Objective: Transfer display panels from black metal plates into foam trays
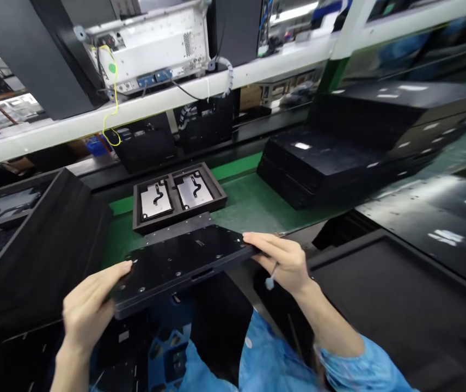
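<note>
A flat black plate with a thick edge and several screws (188, 253) is held level over the near edge of the bench. My left hand (90, 302) grips its left end, thumb and fingers closed around the edge. At the right end, my right hand (282, 258) is closed on the plate's corner. A grey strip with small holes (179, 226) shows just behind the plate. Beyond that, on the green bench top (249, 190), lies a dark foam tray (220, 201) with two silver panels (194, 190) in its compartments. What lies under the plate is partly hidden.
A stack of dark foam trays (65, 223) rises at the left. Black flat pieces (318, 158) are piled at the back right. Nearer on the right lies a large black tray (392, 305). A white instrument (155, 43) sits on the shelf (253, 68), its yellow cable (114, 109) hanging down.
</note>
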### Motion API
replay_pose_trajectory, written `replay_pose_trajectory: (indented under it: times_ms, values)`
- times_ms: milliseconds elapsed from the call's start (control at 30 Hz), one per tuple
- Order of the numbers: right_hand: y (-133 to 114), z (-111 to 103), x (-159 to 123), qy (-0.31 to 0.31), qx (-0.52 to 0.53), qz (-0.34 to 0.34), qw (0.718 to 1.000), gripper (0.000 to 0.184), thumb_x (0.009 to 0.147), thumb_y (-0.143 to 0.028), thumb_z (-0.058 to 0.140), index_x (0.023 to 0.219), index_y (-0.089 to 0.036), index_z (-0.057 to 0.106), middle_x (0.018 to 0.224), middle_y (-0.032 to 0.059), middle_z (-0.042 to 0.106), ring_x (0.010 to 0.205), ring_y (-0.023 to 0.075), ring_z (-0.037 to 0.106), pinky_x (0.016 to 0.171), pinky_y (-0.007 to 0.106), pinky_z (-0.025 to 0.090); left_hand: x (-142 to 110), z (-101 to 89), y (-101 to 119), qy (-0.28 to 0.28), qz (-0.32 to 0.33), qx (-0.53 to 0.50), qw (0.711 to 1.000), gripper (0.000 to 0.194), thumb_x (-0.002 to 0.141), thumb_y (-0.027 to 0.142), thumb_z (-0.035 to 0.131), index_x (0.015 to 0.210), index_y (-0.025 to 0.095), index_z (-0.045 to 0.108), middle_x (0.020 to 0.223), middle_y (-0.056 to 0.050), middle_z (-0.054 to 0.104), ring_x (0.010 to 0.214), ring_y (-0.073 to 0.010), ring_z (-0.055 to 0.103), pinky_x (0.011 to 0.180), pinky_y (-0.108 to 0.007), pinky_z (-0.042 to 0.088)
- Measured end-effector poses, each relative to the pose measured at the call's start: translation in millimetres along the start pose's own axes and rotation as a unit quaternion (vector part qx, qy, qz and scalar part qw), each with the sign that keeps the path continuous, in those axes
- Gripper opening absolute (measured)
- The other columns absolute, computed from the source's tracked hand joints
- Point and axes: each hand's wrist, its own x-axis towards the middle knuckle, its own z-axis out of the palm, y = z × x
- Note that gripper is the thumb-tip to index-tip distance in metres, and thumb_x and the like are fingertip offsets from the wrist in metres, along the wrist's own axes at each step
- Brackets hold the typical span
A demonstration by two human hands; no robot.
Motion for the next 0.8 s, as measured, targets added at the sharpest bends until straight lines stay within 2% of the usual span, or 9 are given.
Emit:
replay_pose_trajectory:
  times_ms: [100, 200, 267, 367, 500, 567, 633, 700, 800]
  values:
    - [16.5, 30.3, -10.9, 0.007, -0.081, -0.061, 0.995, 0.038, 0.103, -0.007, 0.068, 0.136, -0.024, 0.078, 0.127, 0.0087, 0.083, 0.099, 0.0170, 0.084, 0.081, 0.024, 0.064, -14.9, 52.9, -29.6, 0.012, 0.035, 0.022, 0.999, 0.065, 0.095, 0.007, 0.067, 0.153, 0.037, 0.064, 0.126, -0.002, 0.083, 0.112, -0.0246, 0.081, 0.095, -0.040, 0.070]
    - [28.3, 62.5, -22.9, 0.001, -0.115, -0.088, 0.989, 0.034, 0.104, -0.008, 0.065, 0.130, -0.024, 0.081, 0.125, 0.0073, 0.084, 0.087, 0.0129, 0.082, 0.069, 0.021, 0.058, -32.2, 83.2, -53.7, -0.023, -0.016, 0.031, 0.999, 0.055, 0.099, 0.010, 0.057, 0.148, 0.034, 0.066, 0.132, -0.005, 0.080, 0.119, -0.0260, 0.078, 0.098, -0.043, 0.070]
    - [34.1, 77.3, -30.5, -0.031, -0.123, -0.059, 0.990, 0.031, 0.105, -0.012, 0.063, 0.125, -0.024, 0.084, 0.125, 0.0067, 0.084, 0.083, 0.0132, 0.082, 0.070, 0.023, 0.059, -36.7, 80.6, -63.3, -0.084, -0.082, 0.050, 0.992, 0.052, 0.103, 0.018, 0.055, 0.151, 0.037, 0.063, 0.156, -0.007, 0.067, 0.135, -0.0304, 0.071, 0.105, -0.049, 0.067]
    - [36.4, 80.8, -37.6, -0.127, -0.105, 0.071, 0.984, 0.032, 0.107, -0.020, 0.061, 0.126, -0.028, 0.084, 0.131, 0.0062, 0.082, 0.092, 0.0170, 0.083, 0.083, 0.028, 0.065, -30.5, 58.4, -68.6, -0.136, -0.190, 0.060, 0.970, 0.052, 0.107, 0.037, 0.055, 0.159, 0.041, 0.053, 0.175, -0.006, 0.046, 0.152, -0.0342, 0.056, 0.119, -0.059, 0.057]
    - [15.1, 57.0, -40.7, -0.153, 0.025, 0.180, 0.972, 0.037, 0.102, -0.040, 0.075, 0.135, -0.027, 0.079, 0.138, 0.0100, 0.078, 0.119, 0.0271, 0.078, 0.106, 0.042, 0.064, -13.1, 58.8, -66.9, -0.147, -0.250, 0.003, 0.957, 0.047, 0.109, 0.051, 0.053, 0.152, 0.035, 0.057, 0.166, -0.007, 0.056, 0.150, -0.0303, 0.057, 0.126, -0.054, 0.050]
    - [-4.0, 46.4, -43.5, -0.103, 0.079, 0.214, 0.968, 0.034, 0.103, -0.041, 0.074, 0.132, -0.025, 0.080, 0.129, 0.0119, 0.079, 0.112, 0.0271, 0.078, 0.103, 0.042, 0.065, -1.1, 83.5, -63.6, -0.189, -0.235, -0.003, 0.953, 0.050, 0.109, 0.056, 0.050, 0.149, 0.029, 0.060, 0.166, -0.010, 0.056, 0.151, -0.0305, 0.056, 0.130, -0.055, 0.045]
    - [-23.4, 45.2, -49.0, -0.068, 0.102, 0.272, 0.955, 0.027, 0.107, -0.040, 0.067, 0.124, -0.023, 0.081, 0.110, 0.0096, 0.078, 0.084, 0.0199, 0.074, 0.083, 0.035, 0.065, 15.9, 117.9, -57.8, -0.226, -0.216, 0.023, 0.950, 0.056, 0.110, 0.060, 0.046, 0.151, 0.024, 0.059, 0.168, -0.012, 0.054, 0.155, -0.0320, 0.052, 0.135, -0.060, 0.034]
    - [-40.2, 54.1, -58.8, -0.086, 0.122, 0.346, 0.926, 0.029, 0.108, -0.044, 0.064, 0.120, -0.022, 0.080, 0.093, 0.0043, 0.071, 0.064, 0.0140, 0.060, 0.066, 0.029, 0.057, 38.3, 154.0, -50.1, -0.263, -0.207, 0.047, 0.941, 0.066, 0.110, 0.065, 0.042, 0.156, 0.020, 0.054, 0.168, -0.015, 0.053, 0.157, -0.0344, 0.049, 0.136, -0.063, 0.028]
    - [-59.5, 75.8, -82.4, -0.164, 0.177, 0.439, 0.866, 0.038, 0.109, -0.054, 0.060, 0.120, -0.021, 0.076, 0.090, 0.0028, 0.068, 0.072, 0.0153, 0.060, 0.068, 0.027, 0.054, 73.8, 197.8, -41.2, -0.319, -0.195, 0.058, 0.926, 0.074, 0.110, 0.068, 0.036, 0.153, 0.010, 0.056, 0.156, -0.021, 0.063, 0.142, -0.0390, 0.061, 0.121, -0.058, 0.045]
